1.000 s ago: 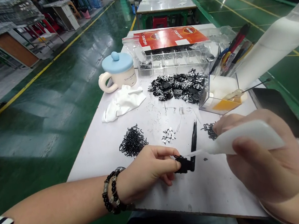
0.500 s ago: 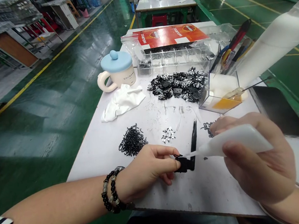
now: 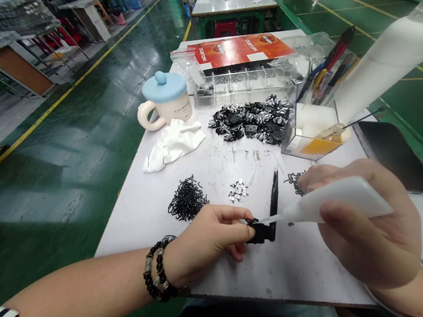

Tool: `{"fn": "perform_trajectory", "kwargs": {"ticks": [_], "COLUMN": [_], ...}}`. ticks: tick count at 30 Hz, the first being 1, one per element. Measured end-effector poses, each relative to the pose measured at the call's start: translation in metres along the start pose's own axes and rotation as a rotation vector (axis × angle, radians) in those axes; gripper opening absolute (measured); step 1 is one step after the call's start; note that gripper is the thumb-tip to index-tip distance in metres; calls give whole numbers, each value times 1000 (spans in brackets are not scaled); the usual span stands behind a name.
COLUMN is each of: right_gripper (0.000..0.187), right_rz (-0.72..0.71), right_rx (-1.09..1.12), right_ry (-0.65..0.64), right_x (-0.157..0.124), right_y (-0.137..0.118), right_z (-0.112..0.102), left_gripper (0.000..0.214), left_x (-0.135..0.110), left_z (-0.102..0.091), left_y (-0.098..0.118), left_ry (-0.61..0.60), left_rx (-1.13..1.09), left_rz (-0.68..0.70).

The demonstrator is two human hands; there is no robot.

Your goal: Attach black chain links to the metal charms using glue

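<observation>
small black plastic clip (image 3: 261,232) — angular, matte, fine detail too small to tell. it sits between the hands, nearer the left, at the front of the white work table (image 3: 147,229); whether it rests on the surface cannot be told. left hand (image 3: 208,241) nearly closed, fingertips pinching the clip. right hand (image 3: 363,218) curled, holding a white tapered strip (image 3: 335,201) between thumb and fingers, its thin tip at the clip's upper edge. black tweezers (image 3: 274,197) run out from behind the clip. loose black wire hooks (image 3: 187,199) lie left of them.
</observation>
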State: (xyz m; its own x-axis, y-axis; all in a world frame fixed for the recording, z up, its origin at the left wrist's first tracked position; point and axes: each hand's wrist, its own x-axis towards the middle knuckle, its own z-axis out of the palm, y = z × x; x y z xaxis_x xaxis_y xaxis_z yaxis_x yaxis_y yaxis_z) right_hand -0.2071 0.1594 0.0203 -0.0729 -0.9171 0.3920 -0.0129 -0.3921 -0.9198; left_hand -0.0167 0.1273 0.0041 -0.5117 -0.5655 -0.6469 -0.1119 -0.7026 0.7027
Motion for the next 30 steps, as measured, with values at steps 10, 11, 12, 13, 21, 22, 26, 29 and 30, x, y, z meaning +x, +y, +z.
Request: {"fn": "perform_trajectory", "kwargs": {"ticks": [10, 11, 12, 13, 21, 22, 26, 29, 30], "right_gripper": [12, 15, 17, 18, 17, 17, 16, 11, 8], "right_rz": [33, 15, -1, -14, -45, -48, -36, 1, 20], "right_rx": [40, 40, 37, 31, -23, -24, -39, -11, 13], "right_ry": [-72, -104, -124, -136, -186, -190, -185, -144, -91], "right_x": [-9, -10, -11, -12, -10, -10, -11, -9, -7], "right_y": [-3, -1, 0, 1, 3, 3, 3, 0, -1], "right_z": [-4, -4, -4, -4, -3, -4, -4, -3, -3], "left_gripper": [18, 19, 19, 19, 20, 20, 19, 18, 18], "left_x": [1, 1, 1, 1, 0, 0, 1, 1, 1], "left_z": [-1, -1, -1, -1, 0, 0, -1, -1, -2], "left_y": [0, 0, 0, 0, 1, 1, 1, 0, 0], "left_ry": [13, 11, 10, 8, 18, 22, 10, 6, 8], "left_rx": [-14, -16, -19, -19, -2, -1, -1, -13, -17], "left_rz": [-23, -22, -21, -21, -25, -24, -21, -18, -17]}}
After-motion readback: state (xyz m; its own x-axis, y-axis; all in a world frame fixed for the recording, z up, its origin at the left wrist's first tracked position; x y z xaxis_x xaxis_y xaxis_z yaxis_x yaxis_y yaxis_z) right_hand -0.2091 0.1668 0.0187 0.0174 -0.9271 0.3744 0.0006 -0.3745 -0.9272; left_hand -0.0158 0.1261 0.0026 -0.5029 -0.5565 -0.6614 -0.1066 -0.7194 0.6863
